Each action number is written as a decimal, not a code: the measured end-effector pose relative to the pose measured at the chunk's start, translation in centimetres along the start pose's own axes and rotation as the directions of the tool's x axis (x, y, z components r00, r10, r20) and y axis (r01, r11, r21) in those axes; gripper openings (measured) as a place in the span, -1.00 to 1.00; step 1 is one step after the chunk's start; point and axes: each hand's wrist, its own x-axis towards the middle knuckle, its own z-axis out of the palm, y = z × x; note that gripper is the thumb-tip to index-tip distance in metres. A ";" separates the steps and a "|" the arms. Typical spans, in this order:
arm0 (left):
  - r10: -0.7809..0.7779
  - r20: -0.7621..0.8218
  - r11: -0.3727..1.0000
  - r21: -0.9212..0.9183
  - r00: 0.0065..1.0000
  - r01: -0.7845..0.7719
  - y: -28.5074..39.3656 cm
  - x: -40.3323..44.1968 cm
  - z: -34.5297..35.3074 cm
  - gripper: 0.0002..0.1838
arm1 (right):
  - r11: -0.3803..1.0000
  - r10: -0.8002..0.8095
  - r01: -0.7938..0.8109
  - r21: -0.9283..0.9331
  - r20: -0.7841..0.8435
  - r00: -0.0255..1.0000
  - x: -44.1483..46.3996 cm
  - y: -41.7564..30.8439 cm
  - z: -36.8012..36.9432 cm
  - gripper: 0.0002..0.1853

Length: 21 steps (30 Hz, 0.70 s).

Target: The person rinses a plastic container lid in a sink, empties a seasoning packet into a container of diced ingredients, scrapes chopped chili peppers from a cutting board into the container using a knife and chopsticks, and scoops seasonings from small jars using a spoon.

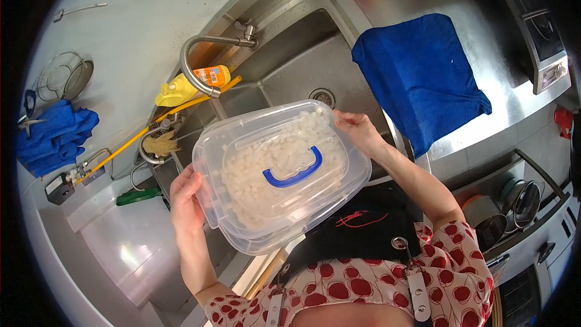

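Nearest the camera is the person's spotted shirt (339,287), with a black apron (357,221) over its front. Beyond, the steel worktop (417,0) spreads to the upper right, and the sink (296,66) adjoins its left edge.

Held before the apron, over the sink's near edge as seen from above, is the clear tub (257,243); whether it rests on anything cannot be told. Its lid (257,122) is on, and white pieces (242,163) show through. A blue cloth (423,72) lies along the worktop's left edge, one corner reaching toward the front edge.

At the sink's back edge, the tap (185,60) arches past a yellow bottle (212,77). Both hands are clamped on the tub: the left hand (186,197) at its left end, the right hand (357,130) at its far right corner. The lid's blue handle (295,179) is unheld.

An even grip, fingers well under the rim, should serve best; any tilt could slide the pieces to one side. The lid is better not trusted with the weight, since its clips cannot be judged locked.
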 end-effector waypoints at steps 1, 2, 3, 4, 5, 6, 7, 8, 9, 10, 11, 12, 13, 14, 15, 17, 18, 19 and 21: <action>-0.006 0.011 1.000 0.005 1.000 0.006 0.0 0.1 -0.1 -0.51 | 1.000 0.001 -0.001 0.002 -0.001 1.000 0.1 0.2 0.0 -0.66; -0.007 0.012 1.000 0.007 1.000 0.007 0.1 0.2 -0.2 -0.51 | 1.000 0.011 -0.011 0.021 0.008 1.000 0.2 0.3 0.0 -0.66; -0.006 0.015 1.000 0.013 1.000 0.006 0.1 0.2 -0.2 -0.51 | 0.999 0.021 -0.021 0.040 0.017 1.000 0.2 0.5 0.1 -0.66; -0.005 0.019 1.000 0.019 1.000 0.005 0.2 0.3 -0.3 -0.52 | 0.999 0.021 -0.022 0.041 0.017 1.000 0.2 0.5 0.0 -0.66; -0.006 0.019 1.000 0.020 1.000 0.005 0.2 0.2 -0.3 -0.52 | 0.999 0.023 -0.023 0.025 0.008 1.000 0.0 0.4 0.1 -0.66; -0.009 0.031 1.000 0.018 0.999 0.009 0.3 0.3 -0.3 -0.52 | 1.000 0.024 -0.024 0.009 -0.001 1.000 -0.1 0.4 0.1 -0.66; -0.013 0.043 1.000 0.017 0.999 0.012 0.3 0.3 -0.3 -0.53 | 1.000 0.024 -0.024 0.010 -0.001 1.000 -0.1 0.4 0.2 -0.66; -0.013 0.044 1.000 0.018 0.999 0.012 0.4 0.4 -0.4 -0.53 | 1.000 0.021 -0.021 0.023 0.004 1.000 -0.1 0.5 0.3 -0.66; -0.018 0.044 1.000 0.011 0.999 0.017 0.3 0.5 -0.4 -0.53 | 0.999 0.018 -0.018 0.037 0.008 1.000 0.0 0.5 0.3 -0.66; -0.022 0.044 1.000 0.003 0.999 0.022 0.3 0.6 -0.4 -0.53 | 0.999 0.018 -0.018 0.037 0.007 1.000 0.1 0.7 0.3 -0.66; -0.023 0.044 1.000 0.003 0.999 0.022 0.3 0.6 -0.5 -0.53 | 0.999 0.022 -0.022 0.023 -0.004 1.000 0.2 0.8 0.3 -0.66; -0.023 0.037 1.000 0.004 0.999 0.023 0.2 0.6 -0.4 -0.54 | 1.000 0.028 -0.028 0.008 -0.014 1.000 0.2 0.8 0.2 -0.66; -0.024 0.029 1.000 0.005 0.999 0.023 0.2 0.6 -0.5 -0.54 | 1.000 0.029 -0.028 0.008 -0.014 0.999 0.2 0.9 0.2 -0.66; -0.024 0.029 1.000 0.005 0.999 0.024 0.2 0.6 -0.5 -0.54 | 1.000 0.030 -0.030 -0.004 -0.015 0.999 0.1 0.7 0.2 -0.66; -0.028 0.031 1.000 -0.003 0.999 0.028 0.2 0.7 -0.5 -0.54 | 0.999 0.031 -0.031 -0.016 -0.016 0.999 0.1 0.6 0.3 -0.65; -0.032 0.032 0.999 -0.012 0.999 0.032 0.2 0.7 -0.5 -0.55 | 0.999 0.033 -0.033 -0.022 -0.010 0.999 0.2 0.6 0.3 -0.65; -0.029 0.015 0.999 -0.021 0.999 0.029 0.2 0.7 -0.3 -0.55 | 0.999 0.033 -0.034 -0.028 -0.005 0.999 0.2 0.6 0.3 -0.65; -0.027 -0.002 0.999 -0.030 1.000 0.027 0.2 0.4 0.2 -0.54 | 0.999 0.034 -0.034 -0.028 -0.004 0.999 0.0 0.6 -0.1 -0.65; -0.028 -0.005 0.999 -0.025 1.000 0.028 0.2 0.5 0.1 -0.54 | 0.999 0.012 -0.013 -0.039 -0.016 1.000 0.2 0.9 -0.1 -0.65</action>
